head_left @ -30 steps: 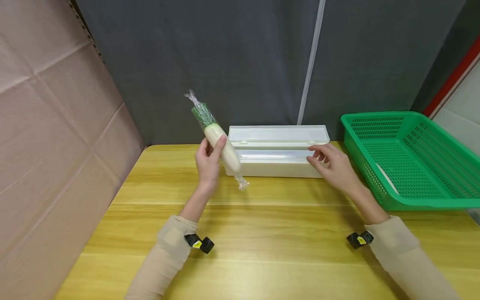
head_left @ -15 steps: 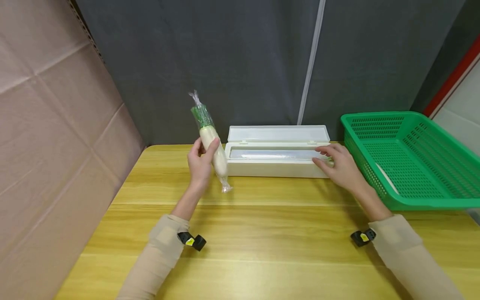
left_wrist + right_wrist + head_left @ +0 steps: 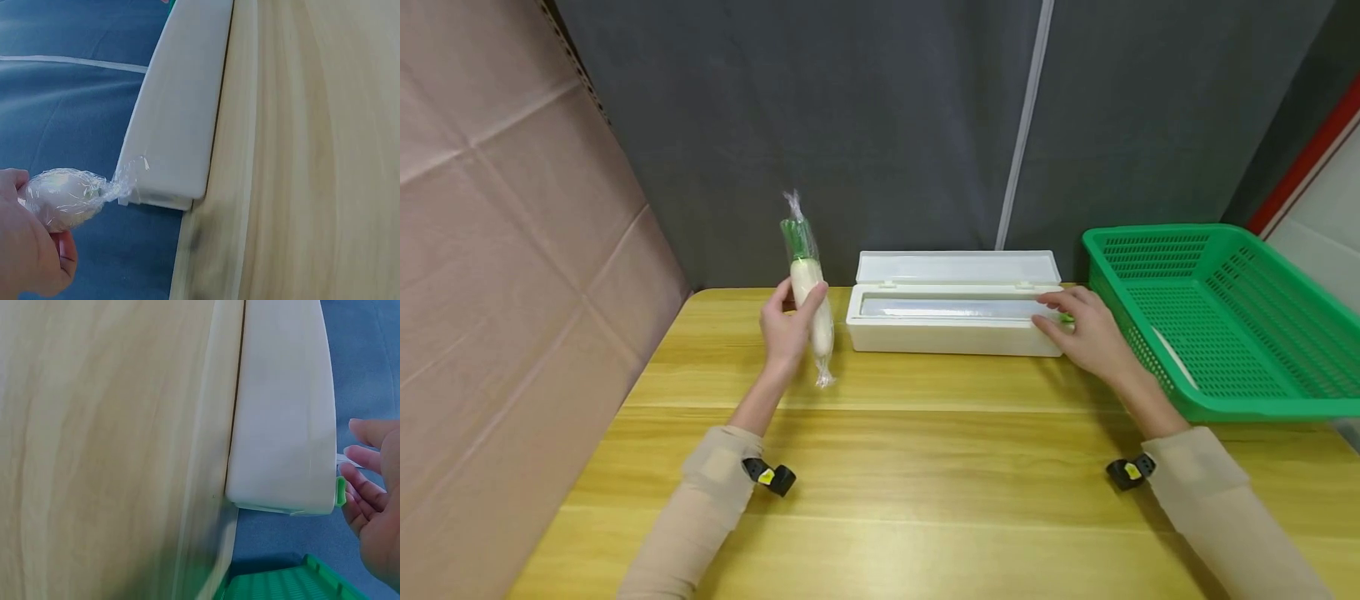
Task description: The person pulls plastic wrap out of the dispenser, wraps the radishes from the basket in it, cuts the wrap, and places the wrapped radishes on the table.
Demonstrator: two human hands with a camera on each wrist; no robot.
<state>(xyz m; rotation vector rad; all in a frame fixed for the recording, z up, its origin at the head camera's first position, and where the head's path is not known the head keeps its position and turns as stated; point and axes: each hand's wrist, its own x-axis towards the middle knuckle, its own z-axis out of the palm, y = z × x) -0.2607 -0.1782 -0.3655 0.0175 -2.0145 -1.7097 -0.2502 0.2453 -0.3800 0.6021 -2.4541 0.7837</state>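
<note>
My left hand (image 3: 786, 329) grips a white radish (image 3: 811, 300) with green stalks, wrapped in clear film twisted at both ends. The radish is held nearly upright, left of a white cling film dispenser (image 3: 955, 340). The left wrist view shows the wrapped tip (image 3: 65, 197) between thumb and fingers, its twisted end overlapping the box. The dispenser's lid (image 3: 958, 267) stands raised, with film (image 3: 955, 309) showing inside. My right hand (image 3: 1090, 333) is over the dispenser's right end, fingers loosely bent beside a small green tab (image 3: 340, 491). Whether the fingertips touch the tab is unclear.
A green plastic basket (image 3: 1285, 407) stands on the right, with a white strip-like thing (image 3: 1175, 357) showing through its near side. Behind the wooden table (image 3: 925, 483) hangs a dark grey curtain (image 3: 820, 108). A pinkish cloth wall (image 3: 535, 275) borders the left.
My left hand has moved left, away from the dispenser, and the radish has turned more upright. The right hand has shifted slightly right along the dispenser, uncovering the green tab.
</note>
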